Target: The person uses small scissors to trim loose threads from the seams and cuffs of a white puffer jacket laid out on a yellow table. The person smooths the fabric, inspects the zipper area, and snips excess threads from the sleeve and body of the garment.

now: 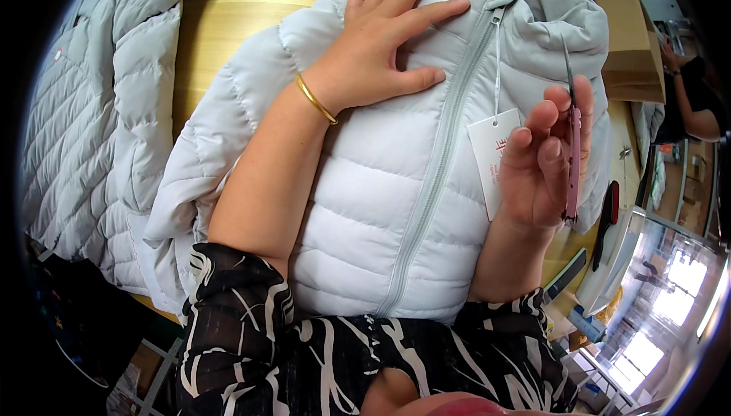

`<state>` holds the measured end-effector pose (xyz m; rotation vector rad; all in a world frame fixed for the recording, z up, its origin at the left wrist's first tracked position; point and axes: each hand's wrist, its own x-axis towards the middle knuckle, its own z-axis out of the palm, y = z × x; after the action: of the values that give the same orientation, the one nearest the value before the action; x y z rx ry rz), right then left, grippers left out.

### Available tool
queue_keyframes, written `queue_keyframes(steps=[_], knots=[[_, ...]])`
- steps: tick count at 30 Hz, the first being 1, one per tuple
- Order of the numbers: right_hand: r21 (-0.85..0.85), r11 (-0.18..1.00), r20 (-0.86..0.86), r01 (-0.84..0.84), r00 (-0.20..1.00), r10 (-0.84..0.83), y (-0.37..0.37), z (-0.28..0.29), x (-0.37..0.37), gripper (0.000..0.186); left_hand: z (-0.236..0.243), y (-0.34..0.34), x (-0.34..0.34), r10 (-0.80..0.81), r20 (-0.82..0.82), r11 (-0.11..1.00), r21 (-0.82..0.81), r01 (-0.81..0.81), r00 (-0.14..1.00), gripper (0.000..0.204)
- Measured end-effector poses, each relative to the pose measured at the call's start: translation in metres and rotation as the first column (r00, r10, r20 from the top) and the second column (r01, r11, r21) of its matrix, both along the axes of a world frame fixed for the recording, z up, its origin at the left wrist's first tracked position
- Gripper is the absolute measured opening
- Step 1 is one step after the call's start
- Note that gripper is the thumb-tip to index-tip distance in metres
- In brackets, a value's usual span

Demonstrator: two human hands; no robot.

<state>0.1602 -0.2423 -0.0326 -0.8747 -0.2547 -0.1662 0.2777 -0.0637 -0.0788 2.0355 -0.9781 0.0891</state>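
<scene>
White tag [483, 176], red-printed, hangs from zipper [432, 180]; left hand [373, 54] splayed on jacket [365, 210]; right hand [537, 176] holding pink-handled tool [574, 142].

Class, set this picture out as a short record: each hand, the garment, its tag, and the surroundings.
Left hand: fingers spread on the light-grey quilted jacket; golden bangle at the wrist
Right hand: holding a slim, pink-handled metal tool, its blade pointing away from the wearer
Garment: the jacket, with a long grey zip
Tag: white rectangular card tag on a pale cord
Left side: another light-grey quilted jacket
Right side: brown cardboard box
</scene>
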Motion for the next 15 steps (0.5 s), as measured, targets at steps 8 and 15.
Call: queue_keyframes(steps=[8, 15], knots=[[-0.266, 0.955, -0.058, 0.133, 0.986, -0.153, 0.003, -0.003, 0.004, 0.062, -0.002, 0.0, 0.0, 0.013, 0.035, 0.999, -0.03, -0.012, 0.999, 0.067], [-0.635, 0.668, 0.035, 0.387, 0.879, -0.476, 0.023, -0.007, 0.011, 0.022, -0.014, -0.004, 0.007, 0.051, 0.133, 0.999, -0.008, -0.05, 0.99, 0.053]])
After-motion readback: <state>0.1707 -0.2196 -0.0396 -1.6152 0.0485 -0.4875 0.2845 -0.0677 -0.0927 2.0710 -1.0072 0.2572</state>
